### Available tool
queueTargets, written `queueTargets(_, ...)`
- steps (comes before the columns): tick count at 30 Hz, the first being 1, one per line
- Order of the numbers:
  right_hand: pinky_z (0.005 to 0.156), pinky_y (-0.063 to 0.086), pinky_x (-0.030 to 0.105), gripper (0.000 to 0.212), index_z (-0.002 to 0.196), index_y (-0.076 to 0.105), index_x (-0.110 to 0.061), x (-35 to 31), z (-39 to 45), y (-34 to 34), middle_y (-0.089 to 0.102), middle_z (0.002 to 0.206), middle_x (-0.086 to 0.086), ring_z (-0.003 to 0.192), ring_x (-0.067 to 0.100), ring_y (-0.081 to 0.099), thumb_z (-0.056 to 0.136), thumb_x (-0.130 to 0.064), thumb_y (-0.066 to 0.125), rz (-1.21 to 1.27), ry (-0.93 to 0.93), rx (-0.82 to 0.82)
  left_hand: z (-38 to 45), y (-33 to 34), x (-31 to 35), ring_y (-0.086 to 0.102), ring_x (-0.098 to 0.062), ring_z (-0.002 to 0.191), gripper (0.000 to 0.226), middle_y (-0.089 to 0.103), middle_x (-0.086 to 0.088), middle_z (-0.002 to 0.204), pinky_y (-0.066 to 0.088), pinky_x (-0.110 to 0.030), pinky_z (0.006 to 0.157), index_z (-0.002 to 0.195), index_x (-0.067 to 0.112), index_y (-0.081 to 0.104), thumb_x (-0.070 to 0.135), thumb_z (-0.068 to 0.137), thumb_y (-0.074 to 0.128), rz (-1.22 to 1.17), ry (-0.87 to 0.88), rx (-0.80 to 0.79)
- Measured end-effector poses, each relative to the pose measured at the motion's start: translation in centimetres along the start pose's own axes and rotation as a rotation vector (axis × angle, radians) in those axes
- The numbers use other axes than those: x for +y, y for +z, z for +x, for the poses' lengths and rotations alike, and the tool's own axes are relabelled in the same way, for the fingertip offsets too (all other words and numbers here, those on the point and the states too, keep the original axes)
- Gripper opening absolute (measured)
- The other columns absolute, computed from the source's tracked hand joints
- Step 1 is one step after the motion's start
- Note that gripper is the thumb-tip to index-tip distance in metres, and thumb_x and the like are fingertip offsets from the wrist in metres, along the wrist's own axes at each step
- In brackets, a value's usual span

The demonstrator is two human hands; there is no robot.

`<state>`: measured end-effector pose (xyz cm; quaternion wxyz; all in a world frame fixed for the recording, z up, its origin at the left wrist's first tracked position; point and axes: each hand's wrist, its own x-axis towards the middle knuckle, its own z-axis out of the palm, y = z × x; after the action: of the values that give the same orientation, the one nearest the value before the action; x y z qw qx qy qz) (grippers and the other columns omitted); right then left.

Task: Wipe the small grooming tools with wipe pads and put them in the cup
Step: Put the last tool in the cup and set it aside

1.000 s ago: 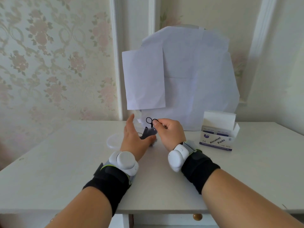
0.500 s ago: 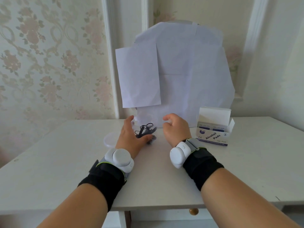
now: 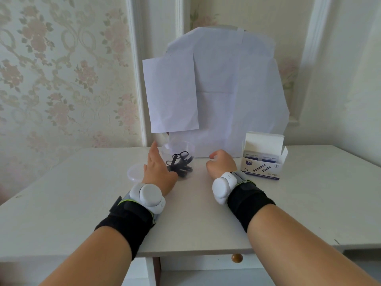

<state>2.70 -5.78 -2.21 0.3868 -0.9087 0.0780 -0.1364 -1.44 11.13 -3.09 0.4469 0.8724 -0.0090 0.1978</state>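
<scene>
A second ago the right hand (image 3: pixel 221 165), at centre frame, was pinching a black loop-handled tool above the cup (image 3: pixel 178 154); half a second ago it had already let go, and now it sits right of the cup with its fingers curled loosely and nothing between them. The tools (image 3: pixel 180 164) show as a dark tangle inside the clear cup, just above the middle of the frame, with a pair of loop handles on top; how many pieces are in there is too blurred to tell. The left hand (image 3: pixel 157 168) has stayed beside the cup throughout, on its left, fingers straight and pointing up the frame; whether its thumb side actually touches the wall I cannot tell. A round clear lid (image 3: pixel 134 172) lies flat on the table (image 3: pixel 82 193) just left of that hand, partly hidden by it. The open pad box (image 3: pixel 262 162) stands at right of centre, near the right hand but apart from it. No loose tool or used pad is visible on the table, so I judge the dropping-in step finished; what remains is probably only to free the left hand, and perhaps fit the lid.
</scene>
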Motion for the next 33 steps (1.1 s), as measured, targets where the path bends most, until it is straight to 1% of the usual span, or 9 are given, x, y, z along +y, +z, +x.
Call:
queueTargets(4, 0.086, 0.040, 0.030, 0.035, 0.121, 0.055, -0.014, -0.2, -0.4, 0.3, 0.052, 0.127, 0.010, 0.114, 0.031, 0.052, 0.086, -0.010, 0.051, -0.103, -0.058, 0.058, 0.1, 0.0, 0.1, 0.031, -0.035, 0.135, 0.084, 0.030, -0.010, 0.148, 0.021, -0.045, 0.114, 0.150, 0.014, 0.013, -0.003, 0.079, 0.055, 0.109, -0.105, 0.161)
queueTargets(7, 0.088, 0.039, 0.035, 0.036, 0.119, 0.051, -0.015, -0.9, -1.1, 0.3, 0.050, 0.122, 0.009, 0.114, 0.030, 0.048, 0.084, -0.016, 0.055, -0.332, -0.104, 0.144, 0.6, -0.2, -0.5, 0.018, -0.034, 0.143, 0.079, 0.030, -0.011, 0.150, 0.013, -0.048, 0.116, 0.148, 0.011, 0.021, 0.002, 0.078, 0.055, 0.246, -0.202, 0.209)
queueTargets(10, 0.095, 0.037, 0.038, 0.036, 0.118, 0.047, -0.012, -1.0, -1.5, 0.1, 0.046, 0.124, 0.011, 0.118, 0.032, 0.045, 0.084, -0.022, 0.057, -0.415, -0.105, 0.086, 0.8, -0.4, -0.9, 0.016, -0.029, 0.143, 0.060, 0.035, -0.009, 0.147, 0.016, -0.047, 0.114, 0.141, 0.012, 0.035, 0.019, 0.084, 0.055, 0.425, -0.266, 0.103)
queueTargets(12, 0.098, 0.038, 0.039, 0.038, 0.119, 0.045, -0.009, -1.0, -1.6, -0.1, 0.044, 0.128, 0.013, 0.122, 0.032, 0.043, 0.085, -0.021, 0.058, -0.407, -0.060, 0.030, 0.9, -0.5, -0.8, 0.031, -0.028, 0.134, 0.037, 0.048, -0.008, 0.134, 0.024, -0.044, 0.109, 0.122, 0.015, 0.051, 0.028, 0.087, 0.050, 0.519, -0.264, 0.006)
queueTargets(14, 0.099, 0.040, 0.039, 0.039, 0.122, 0.043, -0.006, -1.0, -1.6, -0.2, 0.041, 0.131, 0.015, 0.125, 0.033, 0.041, 0.087, -0.017, 0.057, -0.369, -0.023, -0.026, 0.8, -0.6, -0.6, 0.043, -0.029, 0.120, 0.019, 0.057, -0.008, 0.120, 0.030, -0.042, 0.104, 0.099, 0.016, 0.055, 0.029, 0.089, 0.046, 0.554, -0.237, -0.064)
queueTargets(18, 0.098, 0.041, 0.037, 0.036, 0.123, 0.043, -0.005, -1.2, -1.6, -0.4, 0.040, 0.133, 0.016, 0.126, 0.033, 0.041, 0.089, -0.011, 0.055, -0.356, -0.029, -0.065, 0.7, -0.6, -0.5, 0.045, -0.028, 0.119, 0.022, 0.057, -0.007, 0.118, 0.031, -0.041, 0.103, 0.104, 0.016, 0.055, 0.030, 0.090, 0.045, 0.578, -0.210, -0.053)
queueTargets(22, 0.097, 0.041, 0.036, 0.032, 0.121, 0.046, -0.004, -1.2, -1.7, -0.4, 0.042, 0.132, 0.016, 0.125, 0.034, 0.043, 0.091, -0.009, 0.054, -0.367, -0.051, -0.087, 0.7, -0.7, -0.5, 0.046, -0.029, 0.116, 0.015, 0.056, -0.008, 0.116, 0.030, -0.043, 0.103, 0.094, 0.018, 0.052, 0.031, 0.088, 0.046, 0.623, -0.218, -0.055)
queueTargets(27, 0.094, 0.042, 0.036, 0.032, 0.122, 0.047, -0.004, -1.4, -1.9, -0.6, 0.041, 0.131, 0.016, 0.125, 0.034, 0.043, 0.091, -0.007, 0.055, -0.409, -0.114, -0.100, 0.3, -0.5, -0.4, 0.038, -0.028, 0.128, 0.040, 0.049, -0.009, 0.133, 0.024, -0.039, 0.106, 0.126, 0.014, 0.052, 0.032, 0.090, 0.050, 0.587, -0.186, 0.020)
queueTargets(33, 0.091, 0.042, 0.036, 0.029, 0.120, 0.048, -0.004, -1.5, -2.1, -0.5, 0.042, 0.128, 0.015, 0.123, 0.034, 0.043, 0.091, -0.009, 0.055, -0.418, -0.171, -0.091, 0.1, -0.6, -0.2, 0.034, -0.026, 0.132, 0.044, 0.046, -0.007, 0.138, 0.021, -0.039, 0.108, 0.130, 0.015, 0.047, 0.030, 0.088, 0.054, 0.515, -0.143, 0.055)
